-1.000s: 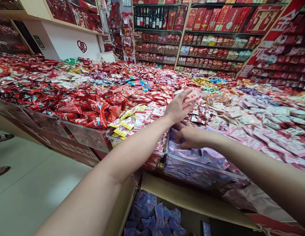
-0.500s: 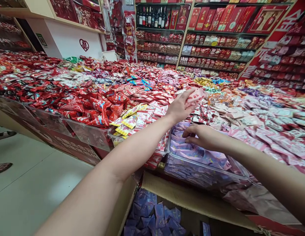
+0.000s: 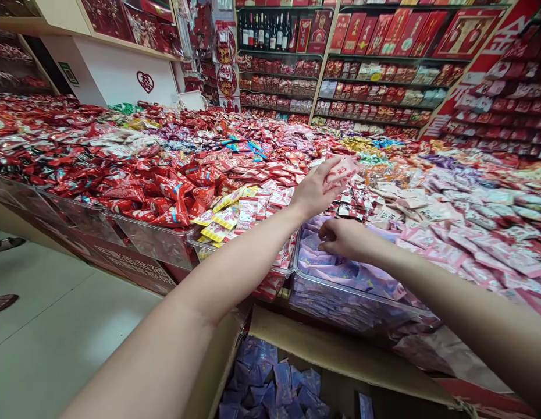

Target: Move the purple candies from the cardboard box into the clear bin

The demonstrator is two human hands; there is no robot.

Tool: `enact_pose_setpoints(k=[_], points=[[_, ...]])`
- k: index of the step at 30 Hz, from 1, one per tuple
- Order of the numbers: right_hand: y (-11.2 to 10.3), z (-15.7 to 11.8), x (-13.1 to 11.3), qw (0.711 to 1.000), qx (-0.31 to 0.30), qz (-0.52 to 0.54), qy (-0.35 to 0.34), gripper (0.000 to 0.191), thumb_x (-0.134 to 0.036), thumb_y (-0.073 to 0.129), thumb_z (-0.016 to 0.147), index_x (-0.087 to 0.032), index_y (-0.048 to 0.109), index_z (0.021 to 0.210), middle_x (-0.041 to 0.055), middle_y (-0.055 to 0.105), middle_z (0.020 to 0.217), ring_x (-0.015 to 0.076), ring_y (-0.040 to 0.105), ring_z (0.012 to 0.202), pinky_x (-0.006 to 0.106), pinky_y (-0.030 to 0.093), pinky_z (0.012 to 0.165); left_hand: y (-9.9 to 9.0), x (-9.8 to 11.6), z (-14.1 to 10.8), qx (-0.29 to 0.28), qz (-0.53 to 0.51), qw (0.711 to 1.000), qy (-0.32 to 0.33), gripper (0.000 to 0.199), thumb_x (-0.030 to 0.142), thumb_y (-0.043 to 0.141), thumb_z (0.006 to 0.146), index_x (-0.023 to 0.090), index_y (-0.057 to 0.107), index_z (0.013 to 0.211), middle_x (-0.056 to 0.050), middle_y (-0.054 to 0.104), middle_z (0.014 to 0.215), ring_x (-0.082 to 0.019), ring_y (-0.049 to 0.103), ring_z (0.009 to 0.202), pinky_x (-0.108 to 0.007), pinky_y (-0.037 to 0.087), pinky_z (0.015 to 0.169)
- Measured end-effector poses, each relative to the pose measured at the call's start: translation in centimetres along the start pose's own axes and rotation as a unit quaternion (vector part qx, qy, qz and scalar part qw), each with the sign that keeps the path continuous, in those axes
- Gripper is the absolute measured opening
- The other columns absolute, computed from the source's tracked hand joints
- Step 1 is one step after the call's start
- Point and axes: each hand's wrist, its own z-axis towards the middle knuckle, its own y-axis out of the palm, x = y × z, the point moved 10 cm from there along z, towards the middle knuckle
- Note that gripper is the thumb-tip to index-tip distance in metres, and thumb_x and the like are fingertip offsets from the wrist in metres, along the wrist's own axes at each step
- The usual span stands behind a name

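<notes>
My left hand (image 3: 315,189) is closed on a pink candy packet (image 3: 344,169) with red print, held above the far end of a clear plastic bin. Purple candy packets (image 3: 335,273) fill that bin (image 3: 362,294) in rows. Over the same bin, my right hand (image 3: 340,235) touches or nearly touches the purple packets, its fingers curled with the tips close together. Whether those fingers grip a packet is hidden. Below, more purple packets lie loose in an open cardboard box (image 3: 331,343).
Red candy packets (image 3: 166,198) and yellow packets (image 3: 227,215) heap the display to the left; pink packets (image 3: 475,244) lie to the right. Shelves (image 3: 288,55) with bottles and red boxes stand behind. Another person's foot (image 3: 4,302) shows at the left edge.
The fingers of my right hand have curled tighter, and the hand has shifted slightly left. My left hand still holds the pink packet. The whole view has moved slightly.
</notes>
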Motion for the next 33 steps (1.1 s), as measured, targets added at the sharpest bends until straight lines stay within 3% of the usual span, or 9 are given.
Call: enact_pose_setpoints(k=[5,10,16,19,23,25,33], points=[[0.1,0.2,-1.5,0.996,-0.020,0.063,-0.057,0.017,-0.013,0.051,0.064,-0.016,0.060,0.077,0.0018,0.064,0.072,0.0126,0.056,0.063,0.019,0.039,0.056,-0.1,0.0,0.0,-0.005,0.013,1.000,-0.010,0.048,0.023,0.056,0.074,0.027,0.037,0.117,-0.005,0.048,0.118,-0.018,0.048,0.104,-0.034,0.041,0.088],[0.1,-0.2,-3.6,0.983,-0.018,0.041,-0.177,0.019,-0.008,0.047,0.064,-0.017,0.061,0.073,0.0013,0.065,0.075,0.0131,0.056,0.067,0.021,0.040,0.061,-0.2,0.2,0.0,-0.003,0.014,1.000,-0.010,0.046,0.022,0.055,0.074,0.026,0.038,0.116,-0.005,0.049,0.117,-0.018,0.049,0.104,-0.034,0.040,0.089],[0.4,-0.7,-4.8,0.973,-0.022,0.026,-0.228,0.022,-0.006,0.044,0.064,-0.018,0.062,0.071,0.0012,0.064,0.073,0.0129,0.056,0.067,0.021,0.040,0.062,-0.2,0.4,0.1,-0.005,0.011,1.000,-0.003,0.046,0.024,0.054,0.074,0.027,0.037,0.116,-0.004,0.049,0.117,-0.019,0.046,0.107,-0.035,0.040,0.090],[0.1,-0.4,-4.0,0.978,-0.026,0.032,-0.206,0.021,-0.009,0.046,0.067,-0.017,0.063,0.076,0.0019,0.065,0.077,0.0134,0.057,0.069,0.021,0.041,0.063,-0.2,0.3,0.1,-0.007,0.015,1.000,-0.005,0.046,0.024,0.054,0.074,0.027,0.037,0.117,-0.005,0.049,0.118,-0.019,0.047,0.106,-0.035,0.039,0.090],[-1.5,0.7,-0.5,0.994,0.055,-0.037,-0.087,0.027,-0.012,0.040,0.073,-0.012,0.063,0.088,0.0110,0.065,0.089,0.0209,0.059,0.082,0.026,0.041,0.070,-0.2,0.2,0.1,-0.007,0.018,1.000,-0.010,0.048,0.024,0.055,0.073,0.027,0.037,0.117,-0.005,0.048,0.119,-0.020,0.046,0.108,-0.035,0.038,0.090],[-1.2,1.1,0.7,0.995,0.052,-0.073,-0.044,0.030,-0.010,0.038,0.073,-0.010,0.063,0.090,0.0147,0.065,0.090,0.0244,0.060,0.083,0.029,0.042,0.070,-0.2,0.2,0.1,-0.005,0.017,1.000,-0.013,0.047,0.024,0.055,0.073,0.026,0.038,0.116,-0.005,0.049,0.118,-0.019,0.046,0.108,-0.035,0.039,0.090],[-0.8,1.6,0.5,0.994,0.026,0.076,-0.080,0.033,-0.009,0.041,0.072,-0.020,0.064,0.094,0.0012,0.065,0.099,0.0147,0.058,0.093,0.021,0.040,0.082,-0.2,0.0,0.2,-0.003,0.016,1.000,-0.022,0.048,0.022,0.058,0.070,0.025,0.040,0.115,-0.005,0.050,0.118,-0.019,0.049,0.105,-0.034,0.040,0.089]])
